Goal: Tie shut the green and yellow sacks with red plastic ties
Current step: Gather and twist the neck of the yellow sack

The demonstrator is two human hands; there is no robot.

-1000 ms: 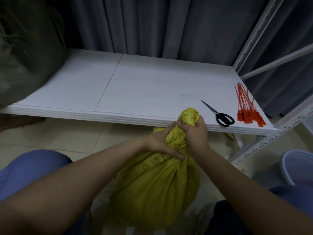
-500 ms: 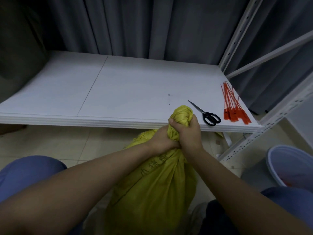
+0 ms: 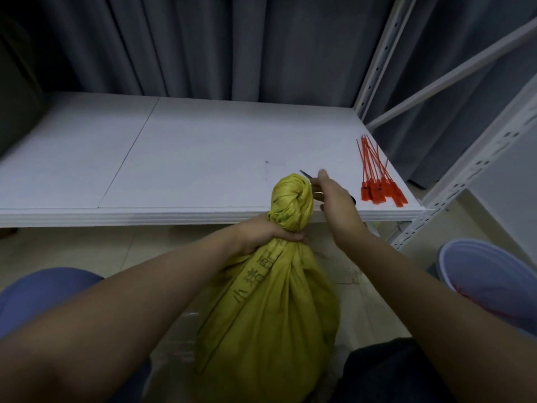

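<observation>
A full yellow sack (image 3: pixel 270 309) stands on the floor between my knees, its mouth twisted into a bunch at the top. My left hand (image 3: pixel 267 232) is shut around the sack's neck just under the bunch. My right hand (image 3: pixel 334 199) is off the sack, fingers apart, over the shelf's front edge and covering most of the scissors (image 3: pixel 305 173); only the blade tip shows. A bundle of red plastic ties (image 3: pixel 380 181) lies on the shelf, to the right of that hand. No green sack can be made out.
The white shelf board (image 3: pixel 174 158) spans the view, with grey curtains behind. A white perforated rack upright (image 3: pixel 476 164) stands at the right. A pale blue bucket (image 3: pixel 488 271) sits on the floor at lower right. A dark bulky shape fills the far left edge.
My right hand let go of the sack's twisted top and moved right, over the scissors. My left hand slid down to grip the neck alone. The view shifted slightly left.
</observation>
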